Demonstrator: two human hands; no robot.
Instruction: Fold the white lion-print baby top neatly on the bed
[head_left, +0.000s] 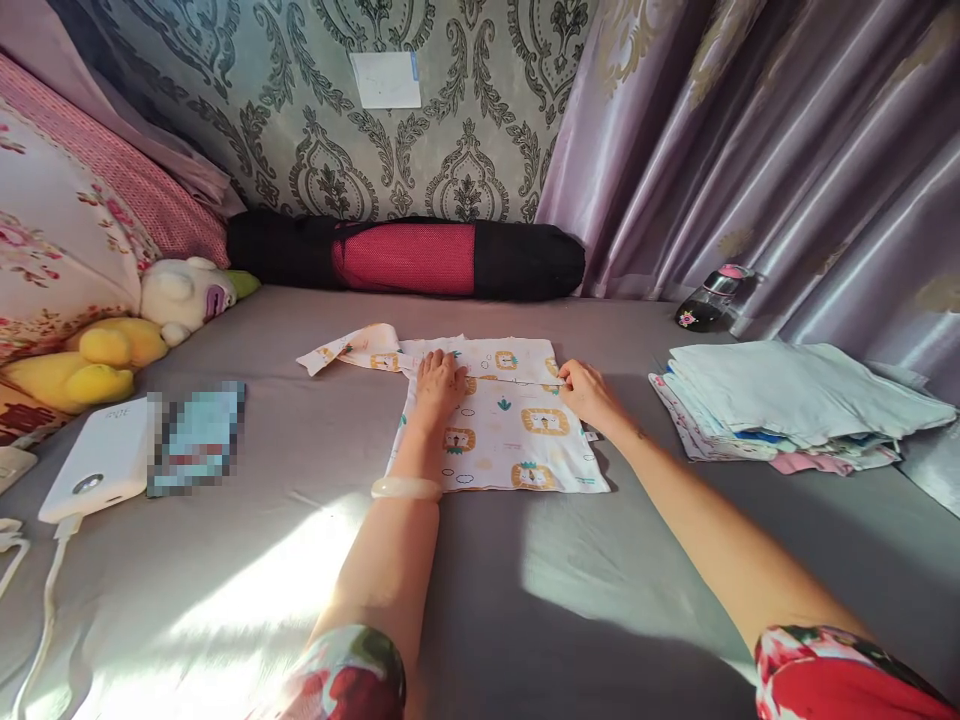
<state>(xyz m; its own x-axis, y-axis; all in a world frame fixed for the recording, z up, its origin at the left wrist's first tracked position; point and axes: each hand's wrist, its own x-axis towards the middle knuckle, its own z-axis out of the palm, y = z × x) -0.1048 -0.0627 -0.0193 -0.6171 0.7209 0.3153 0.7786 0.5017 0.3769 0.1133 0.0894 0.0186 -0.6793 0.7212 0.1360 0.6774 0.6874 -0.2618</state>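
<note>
Head view: one pink-lidded bottle [705, 305] stood far right, contents indistinct. Left hand [440, 385], flattened, rested on a lion-print top [544, 445] spread over the grey sheet [307, 430]; right hand [589, 392] pinched its right edge. Folded clothes [802, 390] lay right; white power bank [105, 455], left; black-and-red roll [405, 257], far.

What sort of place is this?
Most likely a bedroom, with a bed as the work surface: a gray sheet spreads under the printed garment, a white plush toy sits at the left, and a lilac curtain hangs at the right.
</note>
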